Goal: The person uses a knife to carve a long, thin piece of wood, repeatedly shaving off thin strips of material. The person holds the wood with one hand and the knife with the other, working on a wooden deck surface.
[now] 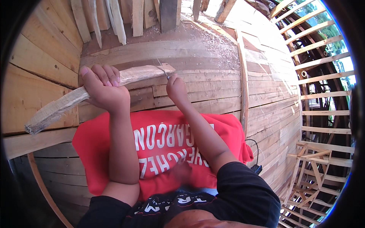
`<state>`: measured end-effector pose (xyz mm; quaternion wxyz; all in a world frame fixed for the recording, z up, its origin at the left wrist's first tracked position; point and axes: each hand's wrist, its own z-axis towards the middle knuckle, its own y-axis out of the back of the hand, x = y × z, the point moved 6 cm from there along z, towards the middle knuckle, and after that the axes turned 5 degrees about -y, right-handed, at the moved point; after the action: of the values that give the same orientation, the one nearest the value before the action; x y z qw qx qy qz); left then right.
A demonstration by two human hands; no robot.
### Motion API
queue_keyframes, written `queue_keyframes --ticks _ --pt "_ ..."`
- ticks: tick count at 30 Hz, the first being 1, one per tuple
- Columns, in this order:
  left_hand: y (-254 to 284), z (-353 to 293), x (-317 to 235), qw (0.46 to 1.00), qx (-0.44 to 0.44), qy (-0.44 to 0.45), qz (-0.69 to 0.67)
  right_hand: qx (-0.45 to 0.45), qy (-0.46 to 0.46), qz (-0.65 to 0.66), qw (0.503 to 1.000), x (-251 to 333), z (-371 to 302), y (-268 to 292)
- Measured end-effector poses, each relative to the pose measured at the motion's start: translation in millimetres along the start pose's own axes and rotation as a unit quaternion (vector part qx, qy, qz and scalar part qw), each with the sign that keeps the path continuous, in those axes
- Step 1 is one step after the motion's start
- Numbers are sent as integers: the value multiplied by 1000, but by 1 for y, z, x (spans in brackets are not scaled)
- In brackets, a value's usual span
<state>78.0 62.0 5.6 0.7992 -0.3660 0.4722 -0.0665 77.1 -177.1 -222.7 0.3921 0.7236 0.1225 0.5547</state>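
Observation:
A long, curved piece of pale wood (142, 73) extends from the lower left up to the right, raised above the plank surface. My left hand (104, 85) is closed around its middle, with the thumb along the top. By the wood's narrower right end, my right hand (176, 88) is closed in a fist on a thin, dark, wire-like thing (164, 71). That thing crosses the wood just short of the tip; whether it is a wire, a cord or a slim blade cannot be made out. Red cloth (163, 133) with white lettering covers my lap.
Several wooden slats (137, 19) stand along the far edge. Wood shavings (220, 49) lie scattered on the planks (213, 85). At right are a slatted wooden railing (323, 113) and a wooden frame (311, 167). A black cable (257, 146) lies beside the red cloth.

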Motion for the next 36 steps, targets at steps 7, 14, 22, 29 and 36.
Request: queue_keyframes --ticks 7,14,22,29,36 --pt "5 5 -1 1000 -4 -11 -6 55 1 4 998 50 -23 10" --pt "8 6 -5 1000 -28 -7 8 61 21 30 997 63 -27 18" --pt "23 14 5 998 -70 8 8 48 54 29 997 51 -15 7" --pt "12 5 2 996 -83 5 33 104 77 71 989 58 -28 16" --pt "14 6 4 995 -84 -12 46 109 11 68 992 35 -14 4"
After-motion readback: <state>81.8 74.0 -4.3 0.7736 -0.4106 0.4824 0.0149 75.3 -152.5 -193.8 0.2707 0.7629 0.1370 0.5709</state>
